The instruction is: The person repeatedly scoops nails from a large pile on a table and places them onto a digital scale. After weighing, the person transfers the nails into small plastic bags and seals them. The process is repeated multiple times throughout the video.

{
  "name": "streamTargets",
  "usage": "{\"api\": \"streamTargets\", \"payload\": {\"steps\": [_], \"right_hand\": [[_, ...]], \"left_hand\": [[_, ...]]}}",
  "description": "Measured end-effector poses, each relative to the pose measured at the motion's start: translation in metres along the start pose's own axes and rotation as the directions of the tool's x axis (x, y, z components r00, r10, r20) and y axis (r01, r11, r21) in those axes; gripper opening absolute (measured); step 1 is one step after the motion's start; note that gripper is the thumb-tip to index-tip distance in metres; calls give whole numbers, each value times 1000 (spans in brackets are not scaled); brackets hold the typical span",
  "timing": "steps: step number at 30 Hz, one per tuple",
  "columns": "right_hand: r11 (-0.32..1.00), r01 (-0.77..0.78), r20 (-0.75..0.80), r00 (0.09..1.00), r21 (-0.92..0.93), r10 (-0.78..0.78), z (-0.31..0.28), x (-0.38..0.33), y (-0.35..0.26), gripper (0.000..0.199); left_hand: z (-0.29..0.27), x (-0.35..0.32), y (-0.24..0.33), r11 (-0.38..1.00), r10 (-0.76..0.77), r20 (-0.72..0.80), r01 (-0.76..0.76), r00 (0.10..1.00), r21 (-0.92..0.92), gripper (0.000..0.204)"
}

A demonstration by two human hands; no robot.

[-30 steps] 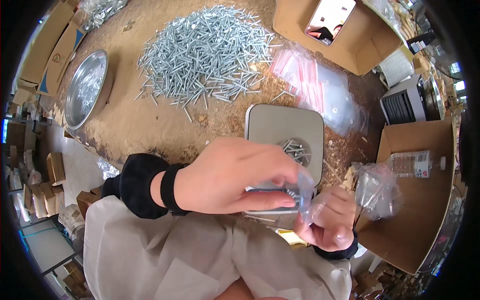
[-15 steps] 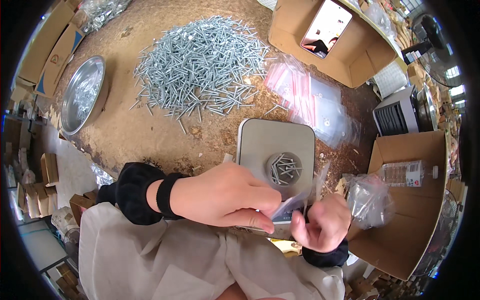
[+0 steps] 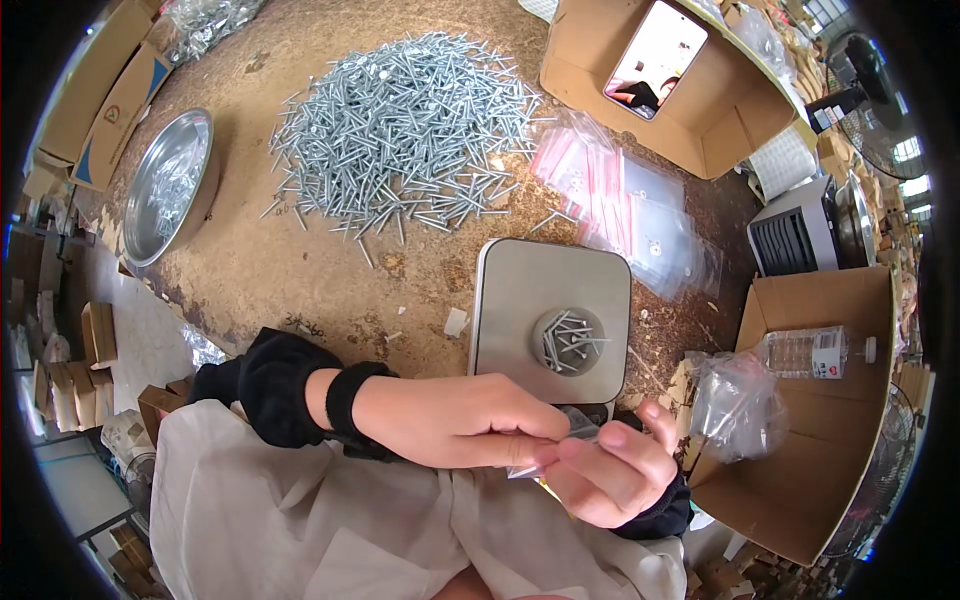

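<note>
My left hand (image 3: 480, 420) pinches a small clear plastic bag (image 3: 582, 424) between thumb and fingers, just in front of the digital scale (image 3: 510, 300). On the bag's other side, my right hand (image 3: 620, 470) is closed on it too, with thumb and forefinger at the left fingertips and the other fingers partly raised. My fingers hide much of the bag. A little round cup (image 3: 540, 358) stands on the scale's metal plate, and several silver screws (image 3: 568, 333) lie in it. The scale's front edge is partly covered by my hands.
A big heap of screws (image 3: 400, 130) covers the table's far middle. Zip bags (image 3: 650, 235) lie spread right of it. At left stands a metal bowl (image 3: 200, 190) with plastic inside. Cardboard boxes (image 3: 800, 480) on the right hold a bottle (image 3: 800, 352) and a phone (image 3: 655, 60).
Both hands have drawn together and lowered slightly toward my lap. My right hand has moved left, from beside the bag onto it. The cup and screws have stayed put.
</note>
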State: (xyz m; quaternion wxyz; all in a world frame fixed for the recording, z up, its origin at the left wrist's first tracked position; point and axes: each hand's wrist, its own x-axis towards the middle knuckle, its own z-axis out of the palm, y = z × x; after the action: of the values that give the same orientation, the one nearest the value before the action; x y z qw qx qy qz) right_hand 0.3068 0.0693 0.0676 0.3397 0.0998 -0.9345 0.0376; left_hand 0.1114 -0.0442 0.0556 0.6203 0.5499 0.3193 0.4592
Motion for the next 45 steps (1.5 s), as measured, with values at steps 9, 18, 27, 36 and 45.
{"api": "streamTargets", "payload": {"steps": [9, 18, 27, 36, 45], "right_hand": [[992, 8, 136, 991, -123, 9, -1, 2, 0, 11], [989, 1, 252, 967, 147, -38, 1, 5, 2, 6], [908, -332, 147, 942, 255, 303, 0, 14, 19, 31], [718, -556, 292, 831, 418, 473, 9, 7, 44, 83], [692, -589, 317, 808, 418, 496, 11, 4, 44, 87]], "left_hand": [[-10, -12, 8, 731, 302, -330, 5, 895, 682, 20], [2, -3, -4, 882, 291, -87, -232, 953, 411, 55], [-14, -8, 9, 984, 146, -367, -94, 919, 154, 40], [-31, -2, 5, 378, 498, -273, 77, 823, 922, 42], [-33, -4, 5, 369, 503, -308, 122, 807, 921, 43]]}}
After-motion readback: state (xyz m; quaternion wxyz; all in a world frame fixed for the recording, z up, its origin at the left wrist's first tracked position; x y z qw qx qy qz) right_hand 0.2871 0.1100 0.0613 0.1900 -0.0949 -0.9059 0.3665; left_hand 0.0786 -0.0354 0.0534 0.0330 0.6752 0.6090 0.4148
